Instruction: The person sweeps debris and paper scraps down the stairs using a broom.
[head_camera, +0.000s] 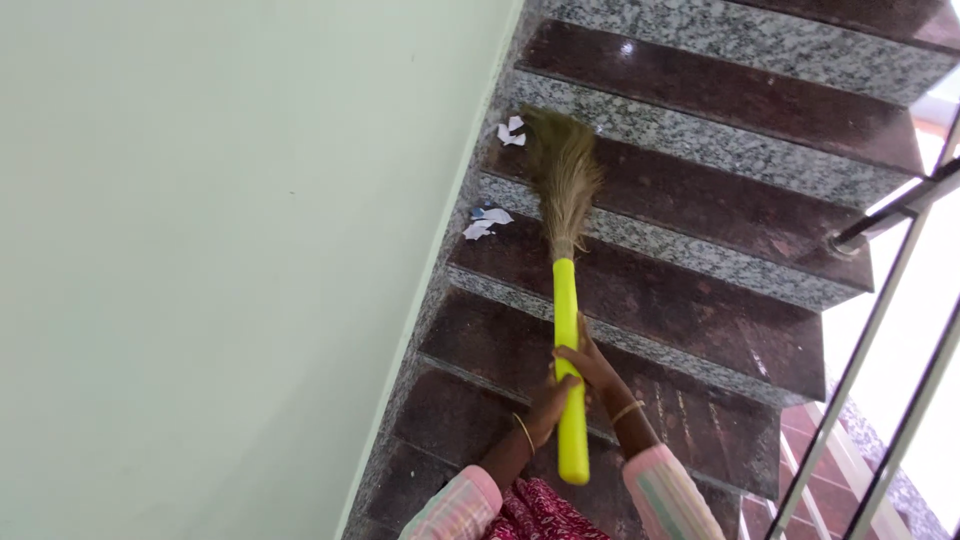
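Broom (567, 300) time on the stairs, and both my hands are wrapped tight around its yellow-green handle (570, 400). My left hand (548, 400) and my right hand (588, 364) sit close together near the low middle of the frame, fingers closed on the stick. The broom runs up from there to the top middle, where its soft brown bristles (564, 180) rest on a dark step (700, 200). I think the broom is light, since it is only plastic and dry grass. The handle looks smooth and stiff, so it could slip if I hold it loosely. The bristles bend easily, so the handle is the best place to hold it. Small white paper scraps (511, 132) lie just left of the bristles, by the pale green wall (220, 270). More scraps (485, 222) lie one step lower.
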